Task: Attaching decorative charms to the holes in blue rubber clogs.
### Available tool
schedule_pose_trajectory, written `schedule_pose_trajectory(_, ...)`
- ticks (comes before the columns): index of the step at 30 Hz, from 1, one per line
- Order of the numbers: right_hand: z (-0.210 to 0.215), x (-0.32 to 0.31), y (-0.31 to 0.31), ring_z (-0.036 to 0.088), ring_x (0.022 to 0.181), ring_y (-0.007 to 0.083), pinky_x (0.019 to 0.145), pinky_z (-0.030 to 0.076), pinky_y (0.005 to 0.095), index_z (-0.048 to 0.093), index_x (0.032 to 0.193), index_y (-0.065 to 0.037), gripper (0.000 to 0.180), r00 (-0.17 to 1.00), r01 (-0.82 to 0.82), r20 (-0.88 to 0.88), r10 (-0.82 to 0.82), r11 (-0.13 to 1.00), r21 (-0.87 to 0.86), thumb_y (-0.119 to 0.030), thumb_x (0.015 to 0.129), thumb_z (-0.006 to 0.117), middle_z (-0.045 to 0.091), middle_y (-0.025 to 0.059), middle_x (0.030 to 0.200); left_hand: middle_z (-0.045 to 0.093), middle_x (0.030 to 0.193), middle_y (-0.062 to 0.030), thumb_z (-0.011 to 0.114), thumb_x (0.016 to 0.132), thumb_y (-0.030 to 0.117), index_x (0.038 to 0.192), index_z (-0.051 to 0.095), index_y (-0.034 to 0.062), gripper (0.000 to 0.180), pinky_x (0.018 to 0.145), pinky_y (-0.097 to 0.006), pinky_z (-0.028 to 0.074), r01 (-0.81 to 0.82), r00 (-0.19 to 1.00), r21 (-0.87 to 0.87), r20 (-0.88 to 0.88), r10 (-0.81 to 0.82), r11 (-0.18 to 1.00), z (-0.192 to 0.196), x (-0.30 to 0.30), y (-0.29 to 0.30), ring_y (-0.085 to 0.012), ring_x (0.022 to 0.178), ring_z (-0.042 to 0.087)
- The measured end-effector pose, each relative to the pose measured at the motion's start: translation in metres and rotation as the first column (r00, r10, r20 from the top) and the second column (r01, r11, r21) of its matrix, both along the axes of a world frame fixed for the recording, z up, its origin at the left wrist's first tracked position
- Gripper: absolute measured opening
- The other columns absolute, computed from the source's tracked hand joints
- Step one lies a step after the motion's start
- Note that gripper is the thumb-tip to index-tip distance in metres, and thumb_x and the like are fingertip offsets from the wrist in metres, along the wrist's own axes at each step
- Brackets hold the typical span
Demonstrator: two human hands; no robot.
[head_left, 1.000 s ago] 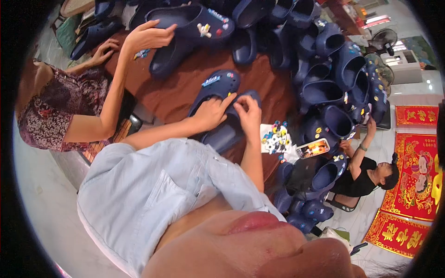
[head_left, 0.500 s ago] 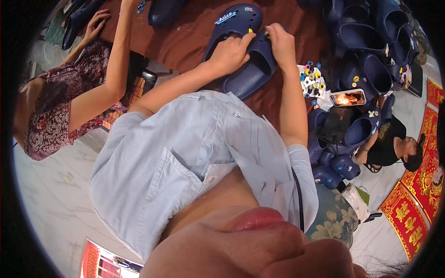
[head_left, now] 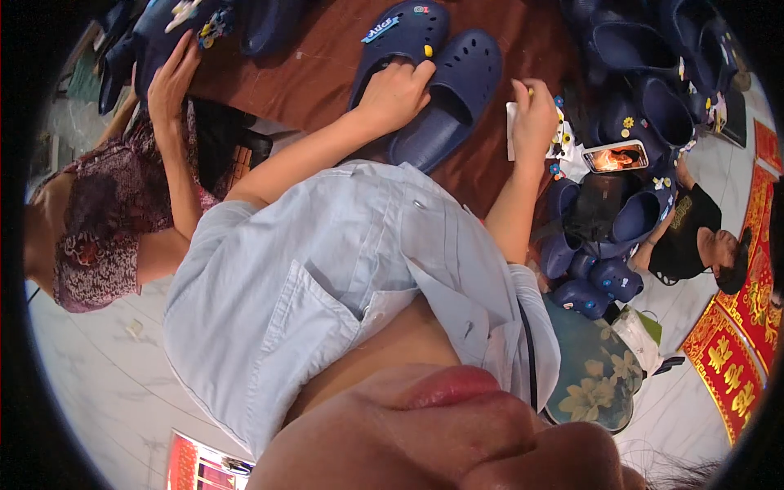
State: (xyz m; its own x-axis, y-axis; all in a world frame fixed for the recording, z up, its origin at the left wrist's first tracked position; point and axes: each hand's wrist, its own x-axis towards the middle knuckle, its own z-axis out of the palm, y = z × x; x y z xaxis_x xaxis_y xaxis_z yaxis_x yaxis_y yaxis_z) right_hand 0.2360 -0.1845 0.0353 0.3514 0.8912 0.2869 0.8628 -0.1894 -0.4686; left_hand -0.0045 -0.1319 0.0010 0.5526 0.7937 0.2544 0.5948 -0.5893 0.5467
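Two navy foam clogs with holes lie side by side on the brown-covered table. On the left clog (head_left: 408,33) sit a light-blue banner charm (head_left: 380,30), a small round charm and a yellow charm (head_left: 428,51). My left hand (head_left: 396,98) is closed on this clog at its opening, some fingers hidden inside. The right clog (head_left: 465,82) bears no charms that I can see. Beside a white sheet with several small flower-like charms (head_left: 563,135), my right hand (head_left: 535,122) pinches a small yellow charm (head_left: 531,91), mostly covered by the fingers.
Many navy clogs (head_left: 629,49) are piled along the right, with a lit phone (head_left: 616,157) among them. At the left, a co-worker's hand (head_left: 171,82) touches another clog (head_left: 159,41). A person in black (head_left: 690,233) is at the far right. A flowered stool seat (head_left: 592,376) stands nearby.
My right hand has left the right clog and moved right to the charm sheet. My left hand stays at the left clog. The co-worker's hand has shifted to a clog at the upper left.
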Motion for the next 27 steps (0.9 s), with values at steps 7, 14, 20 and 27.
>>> schedule_pose_trajectory(7, -0.001, -0.084, 0.069, 0.064, 0.091, 0.0357, 0.080, 0.051, 0.0432, 0.070, 0.094, -0.002, 0.019, 0.882, -0.453, -0.072, 0.467, 0.879, 0.146, -0.019, 0.086, 0.067, 0.068, 0.0148, 0.093, 0.058, 0.095, -0.0215, 0.072, 0.079, 0.014, 0.127, 0.054, 0.0088, 0.052, 0.081, -0.046, 0.049, 0.042, 0.999, -0.038, 0.023, -0.041, 0.998, 0.005, -0.007, 0.003, -0.0397, 0.091, 0.058)
schedule_pose_trajectory(14, -0.005, -0.088, 0.067, 0.065, 0.088, 0.0352, 0.079, 0.052, 0.0426, 0.070, 0.096, -0.002, 0.016, 0.875, -0.442, -0.182, 0.448, 0.894, 0.075, -0.013, 0.085, 0.069, 0.067, 0.0152, 0.094, 0.061, 0.117, -0.0086, 0.069, 0.091, 0.009, 0.128, 0.052, -0.0027, 0.043, 0.099, -0.029, 0.046, 0.199, 0.765, -0.691, 0.553, 0.331, 0.695, 0.020, -0.039, -0.010, -0.0150, 0.115, 0.056)
schedule_pose_trajectory(20, -0.010, -0.088, 0.064, 0.066, 0.088, 0.0333, 0.079, 0.053, 0.0403, 0.069, 0.099, -0.002, 0.016, 0.856, -0.447, -0.230, 0.464, 0.886, 0.124, -0.007, 0.083, 0.069, 0.066, 0.0149, 0.094, 0.063, 0.100, -0.0068, 0.072, 0.091, 0.024, 0.108, 0.060, -0.0042, 0.035, 0.084, -0.026, 0.044, 0.187, 0.635, -0.801, 0.540, 0.553, 0.568, 0.014, -0.013, 0.004, -0.0123, 0.095, 0.057)
schedule_pose_trajectory(27, -0.008, -0.080, 0.069, 0.068, 0.085, 0.0240, 0.076, 0.054, 0.0333, 0.064, 0.095, 0.000, 0.019, 0.711, -0.495, -0.479, 0.515, 0.850, 0.178, -0.002, 0.077, 0.073, 0.066, 0.0106, 0.090, 0.055, 0.080, 0.0018, 0.071, 0.092, 0.024, 0.087, 0.063, 0.0023, 0.024, 0.062, -0.023, 0.035, 0.165, 0.522, -0.789, 0.579, 0.627, 0.591, -0.001, -0.001, 0.007, -0.0056, 0.070, 0.045)
